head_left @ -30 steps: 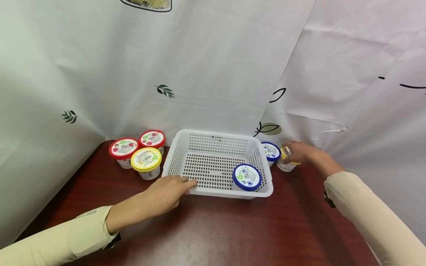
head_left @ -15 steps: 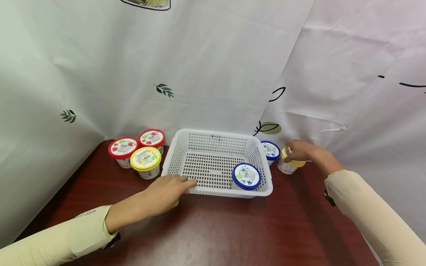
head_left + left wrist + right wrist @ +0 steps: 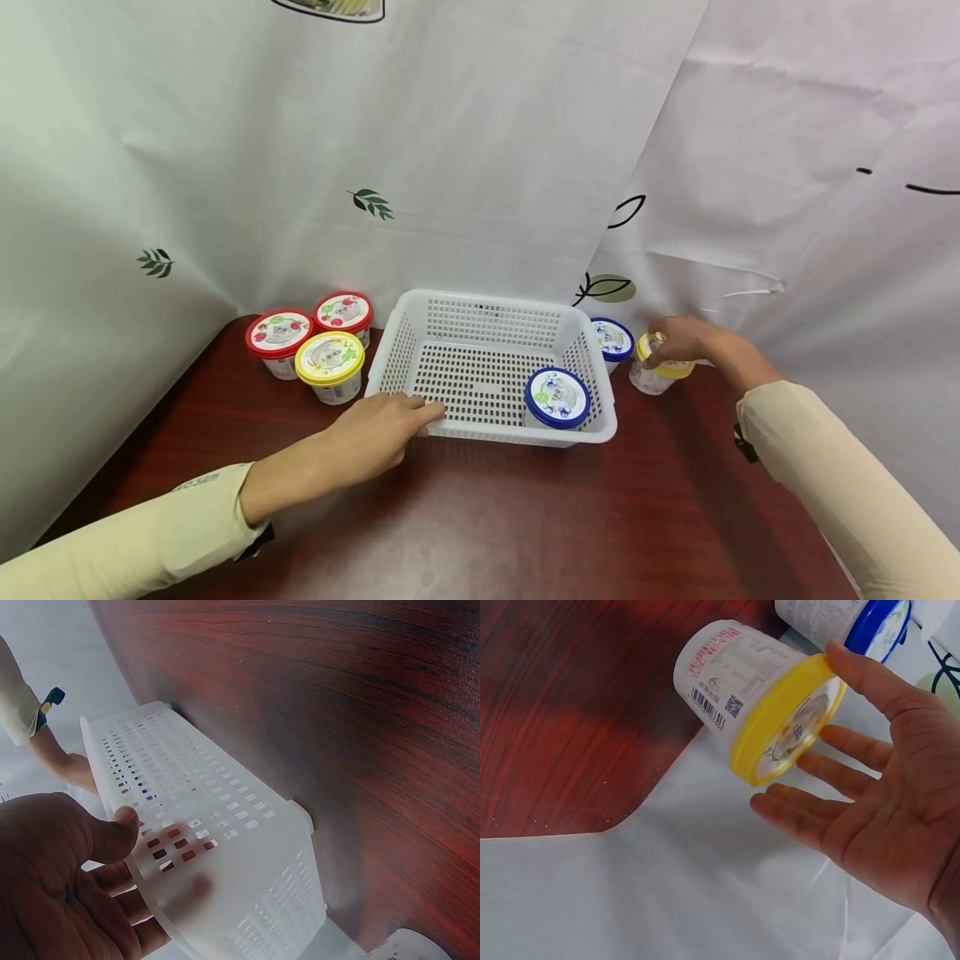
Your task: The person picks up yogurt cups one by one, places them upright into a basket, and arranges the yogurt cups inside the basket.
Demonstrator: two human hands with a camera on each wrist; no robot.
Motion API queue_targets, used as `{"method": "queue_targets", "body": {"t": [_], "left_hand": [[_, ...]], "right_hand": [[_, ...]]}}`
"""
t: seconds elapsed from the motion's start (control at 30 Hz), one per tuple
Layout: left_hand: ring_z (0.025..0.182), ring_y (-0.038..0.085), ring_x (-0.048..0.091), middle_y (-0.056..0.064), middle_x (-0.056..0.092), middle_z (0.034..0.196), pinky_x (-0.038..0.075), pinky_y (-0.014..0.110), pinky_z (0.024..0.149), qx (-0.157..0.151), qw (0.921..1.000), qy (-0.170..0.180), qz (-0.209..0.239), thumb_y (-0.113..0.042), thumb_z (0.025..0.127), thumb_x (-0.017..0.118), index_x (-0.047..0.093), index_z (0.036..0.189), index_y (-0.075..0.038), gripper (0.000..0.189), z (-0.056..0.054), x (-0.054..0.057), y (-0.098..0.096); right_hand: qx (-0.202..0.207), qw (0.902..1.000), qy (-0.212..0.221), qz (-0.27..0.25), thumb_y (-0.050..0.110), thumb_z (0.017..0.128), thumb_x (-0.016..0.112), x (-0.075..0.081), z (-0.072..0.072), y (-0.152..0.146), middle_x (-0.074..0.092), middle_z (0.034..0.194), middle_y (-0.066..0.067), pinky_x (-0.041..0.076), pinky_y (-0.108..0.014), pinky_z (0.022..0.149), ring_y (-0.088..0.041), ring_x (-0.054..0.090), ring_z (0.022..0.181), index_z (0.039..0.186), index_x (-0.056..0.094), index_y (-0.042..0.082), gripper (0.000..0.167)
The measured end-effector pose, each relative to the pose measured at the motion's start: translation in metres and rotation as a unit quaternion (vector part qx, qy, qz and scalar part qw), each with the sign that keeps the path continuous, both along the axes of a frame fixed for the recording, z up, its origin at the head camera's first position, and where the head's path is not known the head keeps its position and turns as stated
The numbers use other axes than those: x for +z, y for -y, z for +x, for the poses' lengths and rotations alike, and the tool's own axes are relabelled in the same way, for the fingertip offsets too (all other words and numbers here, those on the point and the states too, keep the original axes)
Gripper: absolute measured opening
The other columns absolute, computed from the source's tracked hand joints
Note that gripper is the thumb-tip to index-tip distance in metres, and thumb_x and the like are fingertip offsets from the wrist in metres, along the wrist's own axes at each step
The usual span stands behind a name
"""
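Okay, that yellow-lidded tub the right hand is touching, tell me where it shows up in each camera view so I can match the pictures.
Head: the yellow-lidded tub stands right of the white basket, beneath the right hand.
Left wrist: not visible.
Right wrist: upper middle, its yellow lid towards the palm.
Shared landmark: the right hand, partly seen beyond the basket at left in the left wrist view.

Printed sheets [image 3: 487, 167] around the table [image 3: 510, 517] suggest a makeshift booth.

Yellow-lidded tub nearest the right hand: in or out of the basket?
Out: head view shows the yellow-lidded tub on the table, right of the white basket, outside its wall.
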State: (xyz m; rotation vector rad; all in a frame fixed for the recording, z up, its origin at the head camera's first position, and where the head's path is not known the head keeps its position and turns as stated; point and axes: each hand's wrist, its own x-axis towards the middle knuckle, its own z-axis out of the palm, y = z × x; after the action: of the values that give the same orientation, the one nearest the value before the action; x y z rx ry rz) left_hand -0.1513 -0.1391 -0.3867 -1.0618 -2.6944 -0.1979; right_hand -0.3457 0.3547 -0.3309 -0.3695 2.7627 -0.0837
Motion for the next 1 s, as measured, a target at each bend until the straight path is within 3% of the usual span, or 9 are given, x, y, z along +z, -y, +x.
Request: {"method": "queue_targets", "body": {"t": [0.37,0.67,1.0], "left_hand": [[0.074,0.025,0.068,0.000,0.068,0.087,0.054,0.037,0.062,-0.006,1.0000,-0.004,0.002,-0.004,0.097,0.081,0.067,0.113,-0.018,0.026,0.001,0.002,0.000],[0.075,0.025,0.069,0.000,0.070,0.089,0.054,0.037,0.063,-0.003,1.0000,0.001,-0.001,-0.004,0.097,0.082,0.068,0.115,-0.018,0.027,0.002,0.002,0.000],[0.074,0.025,0.068,0.000,0.069,0.088,0.053,0.036,0.062,-0.003,1.0000,0.004,-0.001,-0.005,0.097,0.082,0.068,0.115,-0.019,0.027,0.001,0.002,0.000]], "right_hand": [[0.004,0.9998,0.006,-0.018,0.038,0.092,0.087,0.005,0.009,-0.002,0.057,0.154,-0.043,0.053,-0.069,0.113,-0.057,0.060,0.136,0.155,0.053,-0.014,0.088],[0.015,0.9990,0.028,-0.031,0.038,0.087,0.090,0.007,0.010,-0.002,0.052,0.160,-0.042,0.049,-0.071,0.118,-0.060,0.054,0.144,0.157,0.055,-0.009,0.091],[0.030,0.9973,0.054,-0.039,0.029,0.086,0.093,0.019,0.014,0.004,0.052,0.161,-0.042,0.046,-0.074,0.119,-0.062,0.051,0.147,0.156,0.057,-0.008,0.087]]}}
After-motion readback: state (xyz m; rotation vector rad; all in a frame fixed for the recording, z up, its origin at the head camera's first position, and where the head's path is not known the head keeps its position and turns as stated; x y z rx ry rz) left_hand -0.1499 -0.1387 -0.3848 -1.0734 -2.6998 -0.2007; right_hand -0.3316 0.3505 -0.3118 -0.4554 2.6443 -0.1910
